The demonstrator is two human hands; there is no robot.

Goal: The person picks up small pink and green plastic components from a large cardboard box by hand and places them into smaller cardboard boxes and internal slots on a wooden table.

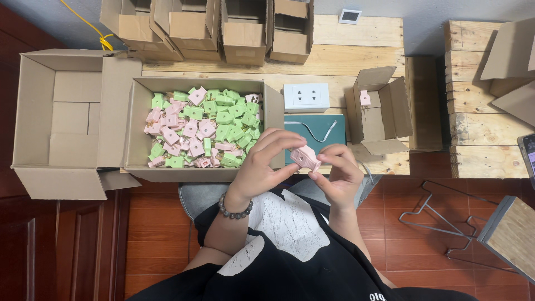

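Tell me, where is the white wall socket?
In the head view, the white wall socket lies on the wooden pallet table, between the box of pink and green plugs and the small open carton.

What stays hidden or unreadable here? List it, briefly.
- Pink plug, head view: its near side is covered by the fingers of the left hand and right hand.
- Green folder: lower part hidden behind both hands.
- Phone: cut off by the right edge.
- Row of small boxes: tops cut off by the upper edge.
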